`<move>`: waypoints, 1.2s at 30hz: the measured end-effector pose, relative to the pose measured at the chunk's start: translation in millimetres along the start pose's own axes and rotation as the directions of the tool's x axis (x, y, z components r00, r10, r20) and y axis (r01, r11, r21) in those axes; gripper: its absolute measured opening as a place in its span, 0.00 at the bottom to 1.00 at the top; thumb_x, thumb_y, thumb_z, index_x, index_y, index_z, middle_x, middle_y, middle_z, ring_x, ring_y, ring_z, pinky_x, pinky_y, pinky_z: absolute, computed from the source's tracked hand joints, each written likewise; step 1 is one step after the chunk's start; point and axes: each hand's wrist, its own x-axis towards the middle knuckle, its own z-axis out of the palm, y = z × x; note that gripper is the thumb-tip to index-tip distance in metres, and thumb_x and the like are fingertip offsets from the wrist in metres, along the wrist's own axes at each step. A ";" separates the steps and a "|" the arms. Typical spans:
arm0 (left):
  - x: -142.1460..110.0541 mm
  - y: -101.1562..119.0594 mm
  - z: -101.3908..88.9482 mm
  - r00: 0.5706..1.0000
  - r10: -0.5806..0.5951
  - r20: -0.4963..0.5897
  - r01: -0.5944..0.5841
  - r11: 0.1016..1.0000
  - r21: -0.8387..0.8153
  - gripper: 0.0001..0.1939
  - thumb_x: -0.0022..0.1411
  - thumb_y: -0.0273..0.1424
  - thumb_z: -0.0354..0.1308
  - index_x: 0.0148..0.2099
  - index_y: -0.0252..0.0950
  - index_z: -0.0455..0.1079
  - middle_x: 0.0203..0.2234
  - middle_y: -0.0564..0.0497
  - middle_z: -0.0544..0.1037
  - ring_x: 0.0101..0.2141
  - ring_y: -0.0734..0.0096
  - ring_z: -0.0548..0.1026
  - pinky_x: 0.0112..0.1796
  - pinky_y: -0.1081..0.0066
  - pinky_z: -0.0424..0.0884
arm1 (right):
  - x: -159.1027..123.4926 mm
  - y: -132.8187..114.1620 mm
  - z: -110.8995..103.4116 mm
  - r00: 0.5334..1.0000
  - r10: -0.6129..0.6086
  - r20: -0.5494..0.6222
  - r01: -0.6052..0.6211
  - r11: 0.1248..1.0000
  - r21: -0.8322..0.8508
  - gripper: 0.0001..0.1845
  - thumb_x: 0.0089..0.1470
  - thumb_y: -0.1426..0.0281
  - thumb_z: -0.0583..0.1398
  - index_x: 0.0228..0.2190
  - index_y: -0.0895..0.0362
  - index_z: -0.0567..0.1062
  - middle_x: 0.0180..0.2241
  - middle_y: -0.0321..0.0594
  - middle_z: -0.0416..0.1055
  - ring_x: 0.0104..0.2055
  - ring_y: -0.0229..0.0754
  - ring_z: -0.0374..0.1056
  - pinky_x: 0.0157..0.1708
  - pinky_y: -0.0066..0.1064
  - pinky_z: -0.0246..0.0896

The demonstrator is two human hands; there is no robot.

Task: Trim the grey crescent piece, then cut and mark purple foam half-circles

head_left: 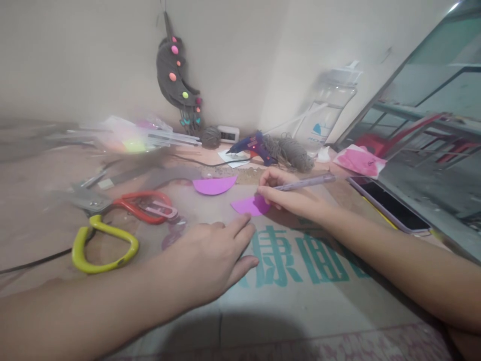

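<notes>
Leftmost among the tools lies a pair of scissors (92, 203), its yellow handle (79, 250) nearer the person and its red handle (130, 204) pointing right, with a small pink cutter (165, 209) overlapping the red loop. Behind them is a blurred clear bundle of sticks (131, 136), and a dark grey crescent decoration (169, 75) dotted with coloured balls hangs on the wall. Next comes the first purple piece (215, 186), a half-round lying flat, straight edge toward the wall.

The left hand (214, 253) reaches in palm down, fingers loosely extended and gripping nothing, its foremost fingertips at the near edge of the second purple piece (250, 206). That piece lies on the pale mat (278, 316) printed with teal characters, just right of the first and closer to the person, partly covered by the right hand (278, 191). The right hand's fingers are curled closed around a pen (306, 182), whose shaft points off to the right; its tip cannot be made out.

Beyond the hands sit a blue glue gun (250, 145), grey yarn (296, 154) and a clear bottle (325, 110). Farther right are a pink packet (359, 160) and a phone (391, 203) with a dark screen.
</notes>
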 end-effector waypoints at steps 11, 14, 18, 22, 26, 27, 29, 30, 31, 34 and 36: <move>-3.1 1.5 3.3 1.000 -0.002 -0.007 0.002 0.999 0.040 0.23 0.74 0.40 0.42 0.61 0.34 0.66 0.60 0.42 0.72 0.33 0.61 0.82 0.28 0.62 0.76 | -6.1 -9.6 11.1 0.992 -0.054 -0.111 0.057 0.998 0.025 0.13 0.53 0.62 0.63 0.30 0.53 0.64 0.20 0.26 0.64 0.20 0.32 0.59 0.20 0.25 0.50; -2.7 0.6 5.0 1.000 0.005 -0.024 -0.003 0.999 0.044 0.23 0.74 0.40 0.41 0.61 0.33 0.66 0.59 0.41 0.73 0.33 0.61 0.82 0.27 0.62 0.75 | -4.9 -12.3 15.1 0.976 -0.144 -0.162 0.138 0.989 -0.046 0.17 0.51 0.61 0.65 0.25 0.53 0.62 0.21 0.27 0.61 0.22 0.33 0.57 0.22 0.26 0.49; -4.2 1.1 7.2 0.999 0.007 -0.043 -0.005 0.999 0.049 0.23 0.74 0.40 0.41 0.61 0.33 0.66 0.52 0.42 0.77 0.30 0.61 0.81 0.24 0.62 0.73 | -3.0 -9.8 21.5 0.983 -0.130 -0.133 0.114 0.986 -0.121 0.16 0.52 0.64 0.62 0.22 0.53 0.60 0.19 0.27 0.58 0.22 0.33 0.53 0.23 0.28 0.46; -5.3 3.1 7.7 0.996 0.051 -0.072 -0.041 0.990 0.138 0.23 0.74 0.38 0.41 0.59 0.31 0.69 0.50 0.40 0.78 0.25 0.63 0.79 0.21 0.63 0.68 | -2.2 -5.6 24.0 0.985 -0.078 -0.156 0.054 0.987 -0.154 0.14 0.51 0.68 0.60 0.22 0.53 0.60 0.18 0.27 0.57 0.22 0.33 0.53 0.23 0.28 0.45; -3.9 2.9 6.9 0.992 0.072 -0.108 -0.054 0.985 0.165 0.22 0.74 0.37 0.41 0.56 0.32 0.71 0.49 0.40 0.79 0.25 0.65 0.77 0.21 0.65 0.66 | -1.3 -6.8 24.3 0.979 -0.105 -0.177 0.065 0.974 -0.216 0.14 0.49 0.70 0.60 0.21 0.53 0.58 0.18 0.27 0.57 0.23 0.33 0.52 0.24 0.28 0.45; -3.5 2.5 6.6 0.991 0.073 -0.113 -0.054 0.985 0.163 0.21 0.74 0.37 0.41 0.56 0.32 0.71 0.47 0.41 0.79 0.24 0.66 0.77 0.21 0.65 0.66 | -1.0 -7.5 24.4 0.978 -0.112 -0.176 0.071 0.972 -0.225 0.14 0.49 0.70 0.60 0.21 0.53 0.58 0.18 0.27 0.56 0.23 0.33 0.52 0.24 0.28 0.46; -2.9 1.8 6.0 0.990 0.073 -0.119 -0.054 0.986 0.157 0.21 0.74 0.36 0.42 0.56 0.32 0.71 0.45 0.43 0.80 0.23 0.66 0.76 0.21 0.66 0.65 | -0.4 -8.5 24.7 0.977 -0.125 -0.173 0.083 0.969 -0.231 0.14 0.49 0.70 0.60 0.20 0.53 0.58 0.19 0.27 0.57 0.23 0.34 0.53 0.24 0.28 0.46; -2.9 1.5 5.8 0.990 0.071 -0.122 -0.052 0.986 0.156 0.21 0.74 0.36 0.42 0.56 0.32 0.71 0.45 0.43 0.80 0.23 0.66 0.76 0.21 0.65 0.65 | -0.1 -8.7 24.7 0.977 -0.129 -0.172 0.088 0.969 -0.231 0.14 0.49 0.70 0.59 0.20 0.53 0.58 0.19 0.28 0.57 0.23 0.34 0.53 0.25 0.29 0.46; -2.9 1.4 5.6 0.990 0.068 -0.122 -0.049 0.987 0.156 0.21 0.74 0.36 0.42 0.56 0.32 0.71 0.45 0.43 0.80 0.23 0.66 0.76 0.21 0.65 0.65 | 0.0 -8.8 24.7 0.976 -0.133 -0.172 0.091 0.969 -0.232 0.14 0.49 0.70 0.59 0.20 0.53 0.58 0.19 0.28 0.57 0.23 0.34 0.53 0.25 0.29 0.46; -3.0 1.3 5.2 0.992 0.067 -0.111 -0.050 0.988 0.148 0.22 0.74 0.37 0.41 0.56 0.31 0.70 0.45 0.42 0.80 0.23 0.66 0.76 0.21 0.65 0.65 | -0.1 -9.6 24.2 0.978 -0.128 -0.166 0.085 0.966 -0.242 0.14 0.49 0.71 0.59 0.21 0.53 0.58 0.20 0.29 0.57 0.24 0.35 0.54 0.26 0.29 0.46; -2.6 1.2 4.7 0.994 0.066 -0.091 -0.054 0.990 0.128 0.22 0.74 0.37 0.41 0.57 0.30 0.70 0.45 0.42 0.80 0.24 0.65 0.77 0.21 0.66 0.65 | -0.4 -11.2 23.7 0.979 -0.118 -0.166 0.074 0.965 -0.252 0.14 0.49 0.71 0.59 0.21 0.53 0.58 0.21 0.30 0.58 0.26 0.36 0.55 0.26 0.30 0.47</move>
